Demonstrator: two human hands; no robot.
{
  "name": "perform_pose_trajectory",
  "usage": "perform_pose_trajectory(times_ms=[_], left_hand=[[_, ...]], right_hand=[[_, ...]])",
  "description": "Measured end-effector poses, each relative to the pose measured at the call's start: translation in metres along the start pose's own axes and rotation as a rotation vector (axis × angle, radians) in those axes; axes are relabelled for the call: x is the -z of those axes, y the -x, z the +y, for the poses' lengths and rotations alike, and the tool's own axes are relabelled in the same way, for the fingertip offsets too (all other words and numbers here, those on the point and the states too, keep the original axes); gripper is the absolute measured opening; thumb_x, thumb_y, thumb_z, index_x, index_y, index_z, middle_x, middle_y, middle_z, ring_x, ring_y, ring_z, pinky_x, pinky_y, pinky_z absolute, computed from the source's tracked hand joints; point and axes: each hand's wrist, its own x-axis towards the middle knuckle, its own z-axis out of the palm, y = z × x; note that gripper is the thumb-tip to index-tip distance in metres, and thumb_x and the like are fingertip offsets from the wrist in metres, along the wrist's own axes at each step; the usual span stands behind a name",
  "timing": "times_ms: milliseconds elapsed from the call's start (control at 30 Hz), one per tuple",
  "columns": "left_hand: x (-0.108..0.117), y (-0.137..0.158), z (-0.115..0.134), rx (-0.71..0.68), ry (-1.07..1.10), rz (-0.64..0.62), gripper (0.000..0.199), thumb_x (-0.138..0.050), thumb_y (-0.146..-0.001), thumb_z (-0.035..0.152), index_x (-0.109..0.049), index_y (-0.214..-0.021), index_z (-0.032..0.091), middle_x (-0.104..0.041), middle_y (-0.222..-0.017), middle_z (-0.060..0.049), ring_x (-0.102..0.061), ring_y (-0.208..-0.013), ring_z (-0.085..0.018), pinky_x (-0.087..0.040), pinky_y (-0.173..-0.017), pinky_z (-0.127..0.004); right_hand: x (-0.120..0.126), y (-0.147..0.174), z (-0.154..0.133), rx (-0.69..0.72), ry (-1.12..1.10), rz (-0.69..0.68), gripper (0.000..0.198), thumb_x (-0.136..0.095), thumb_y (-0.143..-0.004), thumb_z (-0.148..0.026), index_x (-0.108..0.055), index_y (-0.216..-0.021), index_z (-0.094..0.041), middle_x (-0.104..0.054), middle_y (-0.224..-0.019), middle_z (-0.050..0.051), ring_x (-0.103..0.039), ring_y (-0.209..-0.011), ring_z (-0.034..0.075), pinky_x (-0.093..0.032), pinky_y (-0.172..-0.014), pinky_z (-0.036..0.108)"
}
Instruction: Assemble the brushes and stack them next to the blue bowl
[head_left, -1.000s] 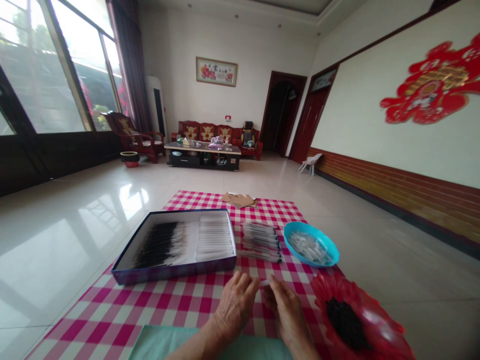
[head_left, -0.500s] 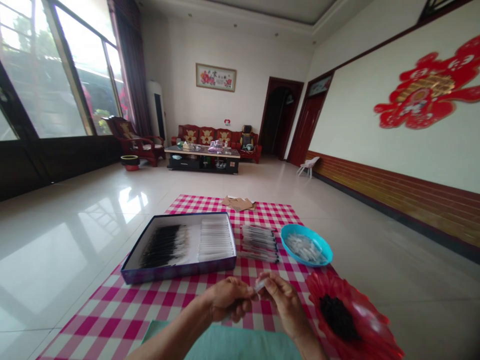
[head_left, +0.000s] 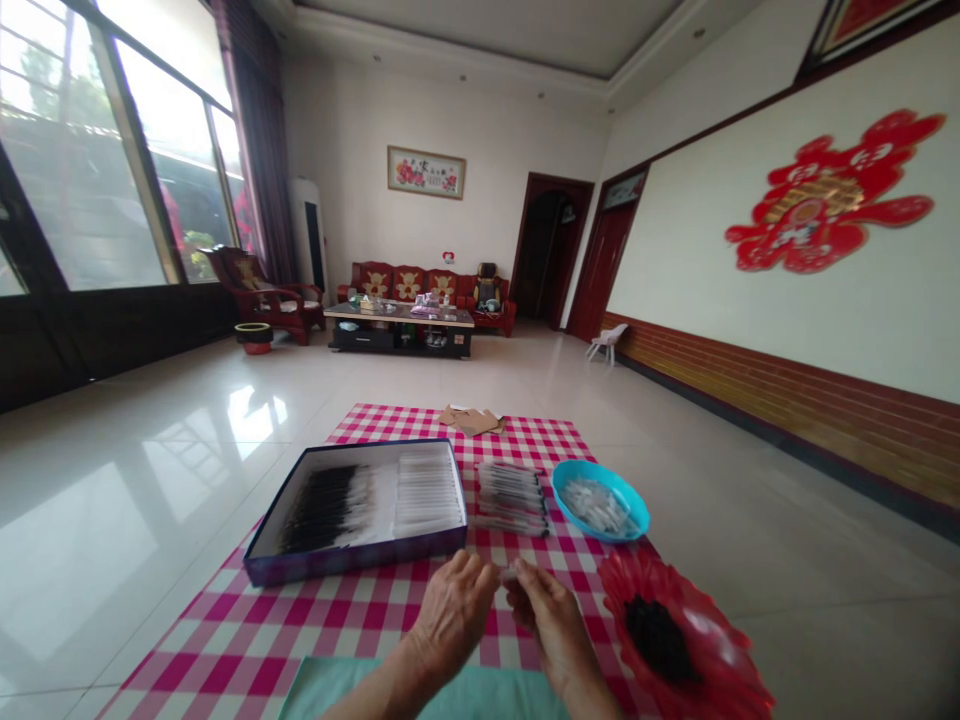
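My right hand (head_left: 551, 615) pinches a small translucent plastic piece (head_left: 508, 574) between thumb and fingers. My left hand (head_left: 454, 605), back turned up, is curled closed right beside it; its fingers hide whatever they grip. Beyond both hands lies a row of slim clear pens (head_left: 512, 497) with dark ends. To their left stands a shallow dark-blue box (head_left: 356, 570) holding black-ended sticks (head_left: 322, 505) and white, clear tubes (head_left: 427, 495). On the right, a blue bowl (head_left: 637, 515) contains small translucent pieces (head_left: 596, 504), and a red petal-edged bowl (head_left: 724, 640) contains small black pieces (head_left: 660, 638).
A pink-and-white checked cloth (head_left: 225, 640) covers the table. Pieces of brown cardboard (head_left: 474, 421) lie at its far edge. A pale green cloth (head_left: 330, 685) is under my forearms. Across the tiled floor stand a low table (head_left: 397, 330) and a wooden sofa (head_left: 491, 310).
My left hand has rolled over so that its back now faces up. Both hands stay together at the small piece. The camera view has tilted up and shifted slightly.
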Motion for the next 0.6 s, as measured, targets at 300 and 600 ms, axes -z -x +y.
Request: perform_pose_trajectory(times_ms=[300, 600], left_hand=[[0.024, -0.009, -0.012, 0.648, 1.355, -0.804, 0.039, -0.059, -0.069, 0.054, -0.055, -0.07, 0.016, -0.044, -0.048, 0.006, -0.029, -0.035, -0.005, -0.021, -0.036, -0.02], [0.019, -0.01, 0.003, 0.293, 0.771, -0.299, 0.035, -0.043, -0.087, 0.041, -0.057, -0.068, 0.016, -0.05, -0.053, 0.002, -0.042, -0.046, -0.008, -0.028, -0.047, -0.022]], right_hand=[[0.012, 0.025, -0.055, 0.251, 0.322, -0.315, 0.025, -0.062, -0.078, -0.044, -0.068, -0.082, -0.019, -0.065, -0.064, 0.0, -0.059, -0.064, 0.016, -0.046, -0.061, 0.025], [0.015, 0.018, -0.046, 0.024, 0.111, -0.28, 0.044, -0.048, -0.083, -0.056, -0.065, -0.094, -0.017, -0.069, -0.076, 0.006, -0.063, -0.065, 0.016, -0.047, -0.055, 0.025]])
